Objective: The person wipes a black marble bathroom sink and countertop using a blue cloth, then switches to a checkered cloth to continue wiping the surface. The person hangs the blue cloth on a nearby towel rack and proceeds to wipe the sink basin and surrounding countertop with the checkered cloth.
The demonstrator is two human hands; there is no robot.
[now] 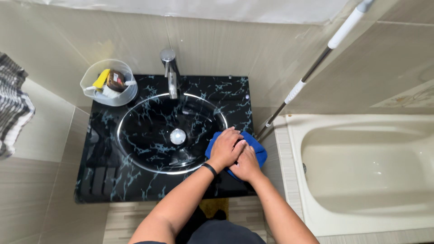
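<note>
A black glass sink (135, 180) with a pale blue marbled pattern fills the middle of the view, with a round basin and a silver drain plug (177, 136). Both hands rest together on a blue cloth (258, 151) at the basin's right rim. My left hand (225, 149) lies flat on top, with a black band on its wrist. My right hand (245, 165) sits partly under it, pressed on the same cloth. A chrome tap (171, 72) stands at the back of the sink.
A clear plastic tub (108, 97) with a yellow item and a brown item stands at the sink's back left corner. A white and metal pole (312, 70) leans against the tiled wall. A cream bathtub (361, 171) lies right. A striped towel (13, 106) hangs left.
</note>
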